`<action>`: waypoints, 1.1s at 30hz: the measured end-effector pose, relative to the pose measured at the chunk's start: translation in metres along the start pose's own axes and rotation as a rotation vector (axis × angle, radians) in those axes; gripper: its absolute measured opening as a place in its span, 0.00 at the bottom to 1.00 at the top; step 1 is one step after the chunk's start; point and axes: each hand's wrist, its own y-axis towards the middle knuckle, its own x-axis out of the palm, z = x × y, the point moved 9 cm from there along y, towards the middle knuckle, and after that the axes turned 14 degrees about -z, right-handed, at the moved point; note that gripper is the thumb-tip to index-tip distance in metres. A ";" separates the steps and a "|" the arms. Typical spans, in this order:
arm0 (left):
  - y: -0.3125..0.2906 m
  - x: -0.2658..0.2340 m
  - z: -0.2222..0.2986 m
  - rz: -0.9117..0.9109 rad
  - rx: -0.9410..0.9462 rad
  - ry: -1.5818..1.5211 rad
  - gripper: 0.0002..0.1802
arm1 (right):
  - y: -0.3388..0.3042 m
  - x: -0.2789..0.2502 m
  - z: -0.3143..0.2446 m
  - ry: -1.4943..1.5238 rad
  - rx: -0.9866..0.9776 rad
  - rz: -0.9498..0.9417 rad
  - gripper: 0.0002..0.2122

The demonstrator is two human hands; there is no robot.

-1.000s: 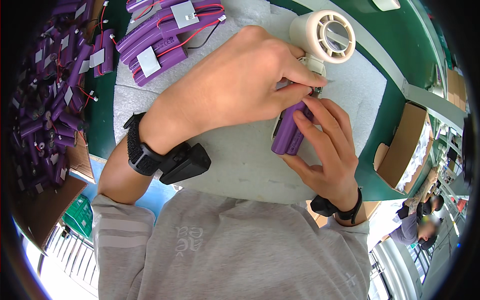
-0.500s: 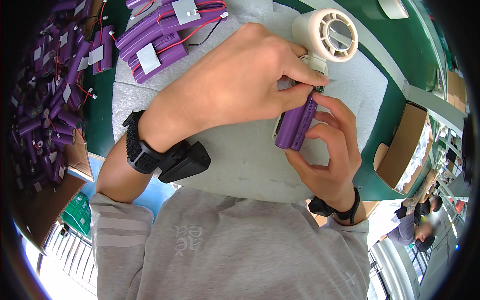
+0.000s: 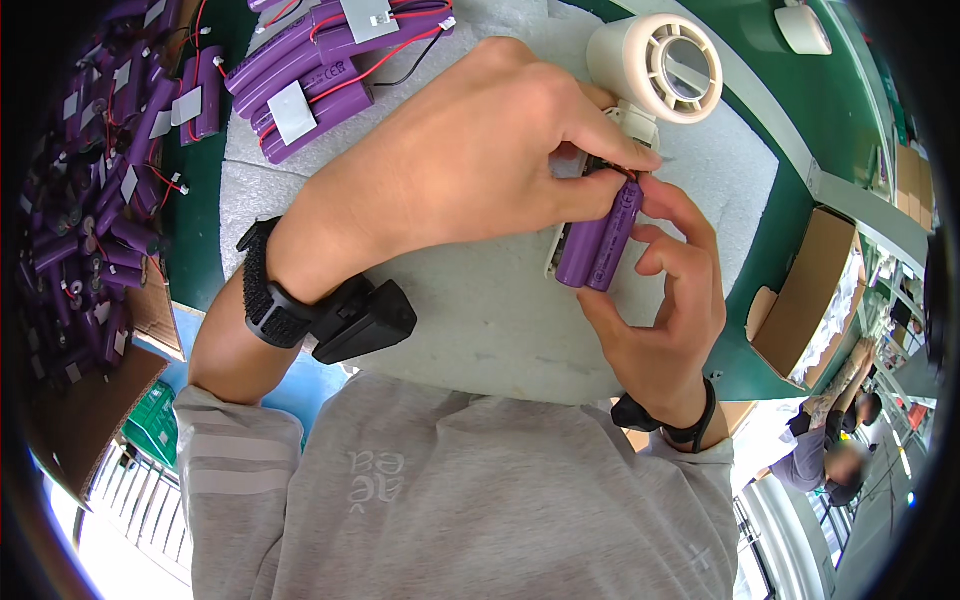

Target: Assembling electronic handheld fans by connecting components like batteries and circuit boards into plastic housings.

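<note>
A purple battery pack of two cells (image 3: pixel 602 240) lies tilted over the open handle of a cream handheld fan (image 3: pixel 640 65). My right hand (image 3: pixel 668 320) holds the pack between the thumb at its lower end and the index finger by its upper end. Reaching across from the left, my left hand (image 3: pixel 520 150) is closed at the pack's upper end, thumb and index finger close together beside short wires. What those two fingers pinch is hidden, as are the other fingers behind the hand. Part of the handle's cream edge (image 3: pixel 552 262) shows left of the pack.
Several purple battery packs with wires (image 3: pixel 320 75) lie on the white foam sheet (image 3: pixel 735 190). A cardboard box (image 3: pixel 150 305) at the left holds many more. At the right stands an open carton (image 3: pixel 805 290); a white roll (image 3: pixel 803 30) sits far right. Other people are beyond.
The pack has shifted slightly up toward the fan head. My right thumb has moved a little up with its lower end, and the left hand has barely moved.
</note>
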 end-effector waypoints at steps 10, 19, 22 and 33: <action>0.003 0.007 -0.009 -0.133 -0.079 -0.107 0.26 | 0.002 0.004 0.003 -0.060 0.030 -0.079 0.23; -0.001 0.018 -0.022 -0.131 -0.263 -0.320 0.25 | 0.009 0.003 0.009 -0.039 -0.032 -0.139 0.26; 0.000 0.014 -0.021 -0.134 -0.256 -0.295 0.24 | 0.009 -0.001 0.024 0.231 0.062 -0.058 0.29; -0.001 0.014 -0.018 -0.156 -0.248 -0.355 0.24 | 0.010 -0.005 0.007 0.000 -0.046 -0.121 0.33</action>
